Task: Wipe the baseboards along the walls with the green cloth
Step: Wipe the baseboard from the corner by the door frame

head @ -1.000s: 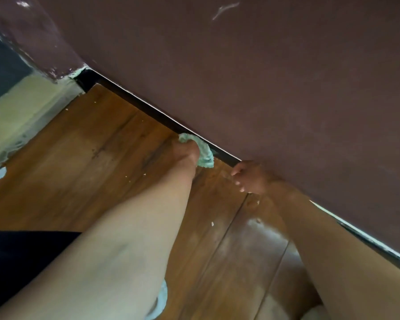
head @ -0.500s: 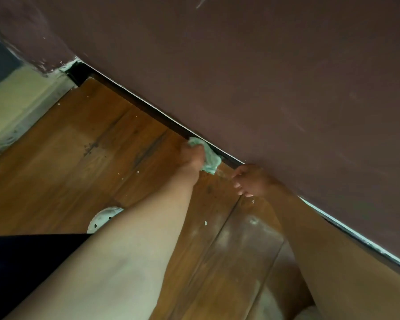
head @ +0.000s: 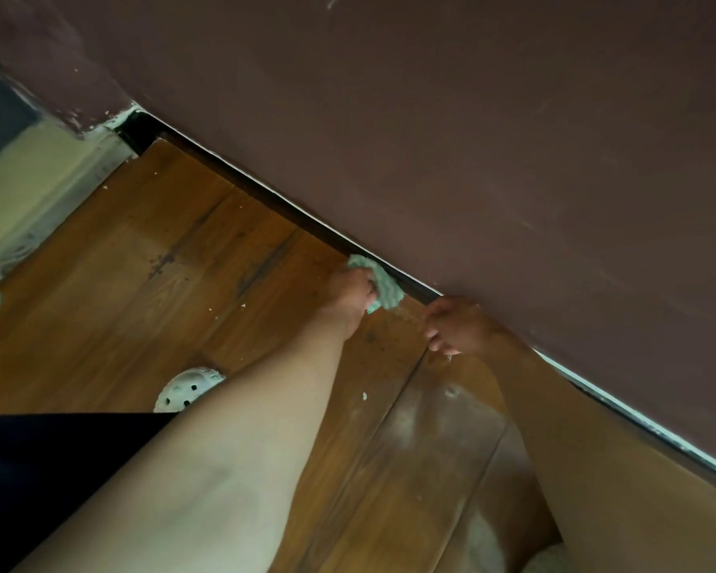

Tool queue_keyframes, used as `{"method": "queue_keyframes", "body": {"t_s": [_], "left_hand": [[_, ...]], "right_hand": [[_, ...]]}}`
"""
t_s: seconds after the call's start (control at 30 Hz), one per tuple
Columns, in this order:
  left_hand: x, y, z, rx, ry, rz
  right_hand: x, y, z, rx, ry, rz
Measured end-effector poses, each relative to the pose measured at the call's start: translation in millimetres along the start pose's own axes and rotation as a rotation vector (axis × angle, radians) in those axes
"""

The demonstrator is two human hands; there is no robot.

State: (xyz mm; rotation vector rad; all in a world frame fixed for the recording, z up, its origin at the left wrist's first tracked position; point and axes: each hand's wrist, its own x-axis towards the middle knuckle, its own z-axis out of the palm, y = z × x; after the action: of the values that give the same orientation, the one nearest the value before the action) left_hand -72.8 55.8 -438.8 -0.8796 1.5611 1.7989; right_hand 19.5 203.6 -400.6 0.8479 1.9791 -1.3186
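The green cloth (head: 385, 289) is bunched in my left hand (head: 348, 293) and pressed against the dark baseboard (head: 265, 194), which runs diagonally under the maroon wall (head: 472, 138). My left arm reaches across the wooden floor to it. Just right of the cloth, my right hand (head: 457, 324) rests at the foot of the baseboard with its fingers curled under and nothing seen in it. My right forearm hides a stretch of the baseboard behind it.
A white perforated object (head: 187, 388) lies on the wooden floor (head: 141, 283) beside my left arm. Pale crumbs and dust streaks dot the boards. At the left is a corner with chipped paint and a yellowish threshold (head: 30, 188). Dark clothing (head: 38, 469) fills the lower left.
My left hand has slid the cloth a little to the right along the baseboard, closer to my right hand. The white perforated object has come into view. The right hand has stayed put.
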Motion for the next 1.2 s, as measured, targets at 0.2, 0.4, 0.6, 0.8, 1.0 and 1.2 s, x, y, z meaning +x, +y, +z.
{"method": "queue_keyframes", "body": {"t_s": [0.2, 0.4, 0.6, 0.8, 1.0, 1.2], "left_hand": [[10.1, 26.6, -15.1, -0.106, 0.014, -0.052], [-27.8, -12.7, 20.8, 0.036, -0.191, -0.243], [-6.6, 1.9, 2.6, -0.013, -0.023, -0.136], [-19.1, -16.4, 14.5, 0.098, -0.021, -0.108], [-15.3, -9.3, 12.9, 0.15, 0.017, -0.007], [3.3, 11.1, -1.8, 0.13, 0.097, 0.1]], "right_hand": [[-0.7, 1.7, -5.4, -0.018, 0.009, 0.0], [0.5, 6.7, -2.3, -0.042, 0.022, -0.002], [-2.4, 10.2, -8.1, -0.14, 0.026, -0.014], [-2.3, 14.3, -13.3, -0.125, 0.044, 0.012], [0.5, 9.4, -5.5, -0.13, 0.021, 0.0], [6.9, 4.6, -2.3, -0.079, 0.023, 0.004]]}}
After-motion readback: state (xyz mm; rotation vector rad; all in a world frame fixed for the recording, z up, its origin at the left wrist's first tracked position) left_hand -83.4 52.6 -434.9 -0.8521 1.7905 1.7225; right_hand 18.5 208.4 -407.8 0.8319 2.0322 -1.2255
